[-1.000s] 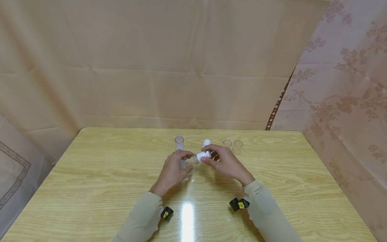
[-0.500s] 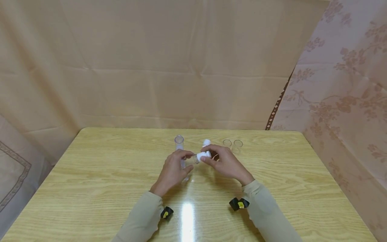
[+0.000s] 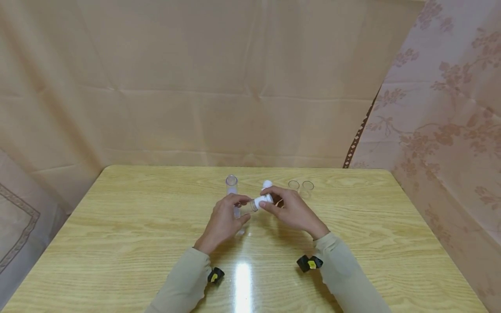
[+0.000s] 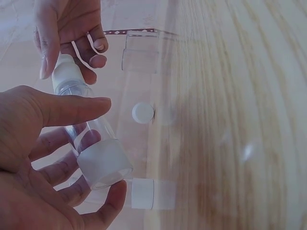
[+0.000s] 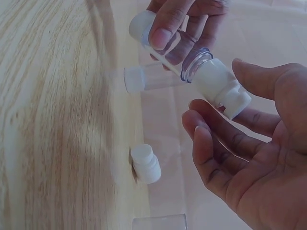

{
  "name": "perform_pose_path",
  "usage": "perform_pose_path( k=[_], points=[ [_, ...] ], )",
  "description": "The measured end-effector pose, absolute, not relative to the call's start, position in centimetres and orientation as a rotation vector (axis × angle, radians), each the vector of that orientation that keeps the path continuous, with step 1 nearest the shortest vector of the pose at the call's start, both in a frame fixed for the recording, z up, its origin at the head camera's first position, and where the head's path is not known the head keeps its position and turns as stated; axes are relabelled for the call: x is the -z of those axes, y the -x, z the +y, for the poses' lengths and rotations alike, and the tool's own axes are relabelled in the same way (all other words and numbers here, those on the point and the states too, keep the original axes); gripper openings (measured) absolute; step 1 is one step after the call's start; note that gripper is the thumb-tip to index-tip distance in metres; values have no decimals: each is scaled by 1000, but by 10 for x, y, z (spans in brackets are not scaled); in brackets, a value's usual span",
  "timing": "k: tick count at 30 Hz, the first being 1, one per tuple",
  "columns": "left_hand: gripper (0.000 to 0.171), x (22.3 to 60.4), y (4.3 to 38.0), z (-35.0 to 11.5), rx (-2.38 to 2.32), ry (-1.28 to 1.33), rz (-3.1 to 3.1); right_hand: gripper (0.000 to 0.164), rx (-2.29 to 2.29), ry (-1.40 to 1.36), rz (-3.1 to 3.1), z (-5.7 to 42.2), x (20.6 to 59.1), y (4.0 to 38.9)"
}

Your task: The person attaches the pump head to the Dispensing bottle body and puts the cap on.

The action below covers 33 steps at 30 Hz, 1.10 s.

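Observation:
My left hand (image 3: 225, 219) grips a clear bottle (image 3: 245, 209) with a white base (image 4: 105, 163), tilted and raised off the table. At its mouth sits a white pump head (image 5: 216, 81), with the threaded neck (image 5: 195, 65) showing below the collar. My right hand (image 3: 293, 208) holds this pump head between thumb and fingers. Just behind the hands, a second white pump head (image 3: 267, 184) stands upright. A second clear bottle (image 3: 232, 186), with a white base (image 5: 134, 80), stands behind my left hand, partly hidden by it.
Two clear caps (image 3: 294, 185) stand side by side toward the back right of the wooden table (image 3: 352, 217). Beige cloth (image 3: 219, 108) hangs behind the table's far edge. Black wrist cameras (image 3: 309, 264) sit below both sleeves.
The pump head has turned slightly between my right fingers. Both hands and the bottle stay in nearly the same place, and the other items have not moved.

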<state>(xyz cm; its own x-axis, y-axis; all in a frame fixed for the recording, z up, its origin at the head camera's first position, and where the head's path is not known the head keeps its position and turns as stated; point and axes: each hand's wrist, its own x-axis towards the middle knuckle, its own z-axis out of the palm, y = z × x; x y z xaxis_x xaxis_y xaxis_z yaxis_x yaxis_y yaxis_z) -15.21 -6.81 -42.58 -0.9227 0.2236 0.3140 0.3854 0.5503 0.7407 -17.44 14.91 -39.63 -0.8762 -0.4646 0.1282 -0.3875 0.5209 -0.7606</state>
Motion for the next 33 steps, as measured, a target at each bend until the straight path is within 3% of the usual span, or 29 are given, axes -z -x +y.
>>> perform_pose_path(
  k=[27, 33],
  points=[
    [36, 426, 151, -68, 1341, 509, -2573, 26, 1276, 765, 2650, 148, 395, 173],
    [36, 427, 152, -68, 1327, 512, -2574, 33, 1279, 759, 2647, 148, 395, 172]
  ],
)
